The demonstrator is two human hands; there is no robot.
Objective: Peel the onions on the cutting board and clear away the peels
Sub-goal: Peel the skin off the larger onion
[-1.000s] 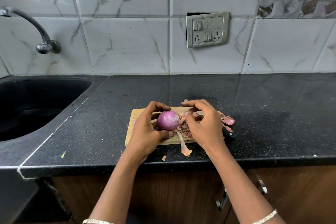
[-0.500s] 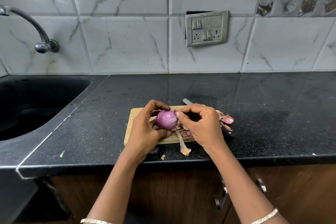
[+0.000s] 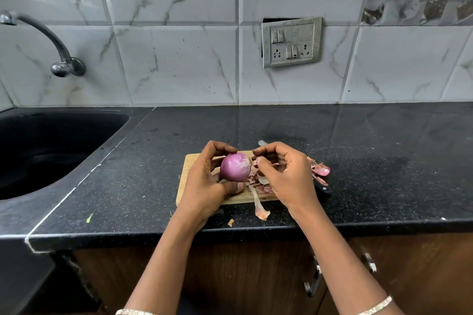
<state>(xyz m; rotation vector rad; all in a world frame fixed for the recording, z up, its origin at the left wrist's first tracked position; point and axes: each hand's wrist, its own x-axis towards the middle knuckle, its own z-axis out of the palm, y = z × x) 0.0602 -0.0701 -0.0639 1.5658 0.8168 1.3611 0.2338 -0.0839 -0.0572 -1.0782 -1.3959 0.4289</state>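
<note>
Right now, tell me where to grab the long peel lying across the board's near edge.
Pinch the peel at its wide, curled near end, on the counter, coming from the near side. That end lies past the board, with bare counter around it. The thin far end runs into the pile under the right hand.

Head-worn camera looks forward and down, close over the cutting board (image 3: 189, 171).
</note>
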